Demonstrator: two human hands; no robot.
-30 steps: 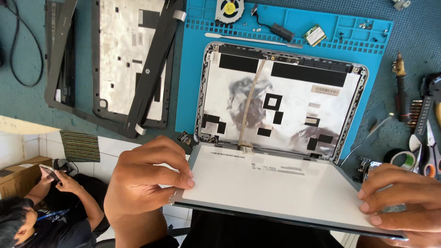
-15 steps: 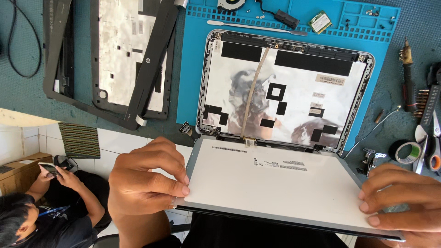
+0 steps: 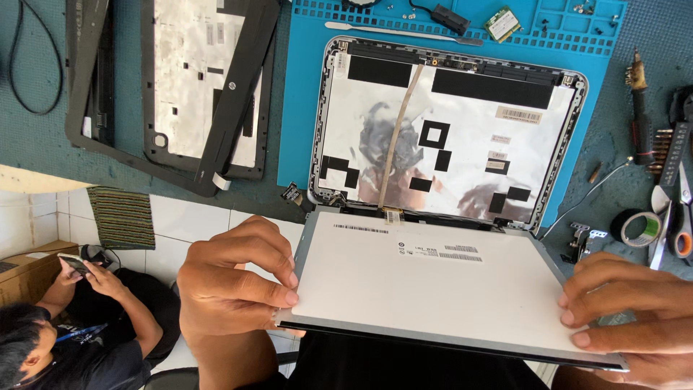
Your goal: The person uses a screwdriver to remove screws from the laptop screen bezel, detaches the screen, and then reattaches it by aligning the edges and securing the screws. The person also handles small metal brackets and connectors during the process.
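Note:
My left hand [image 3: 234, 282] grips the left edge of a detached laptop screen panel [image 3: 426, 282], whose white back faces up. My right hand [image 3: 628, 307] pinches the panel's right edge. The panel lies tilted toward me, its far edge resting by the hinge side of a laptop lid shell [image 3: 447, 137]. The lid shell is lined with silver foil, black tape patches and a flat ribbon cable [image 3: 395, 137], and it rests on a blue work mat [image 3: 303, 87].
Black laptop bezel and frame parts [image 3: 173, 94] lie at the left on the green table. A tape roll [image 3: 639, 230], scissors [image 3: 678, 217], a screwdriver [image 3: 639, 108] and bits sit at the right. A person with a phone [image 3: 79, 318] sits below left on the floor.
The view has shifted so the lid shell sits lower in frame. Both hands keep hold of the panel, which has come slightly nearer to me.

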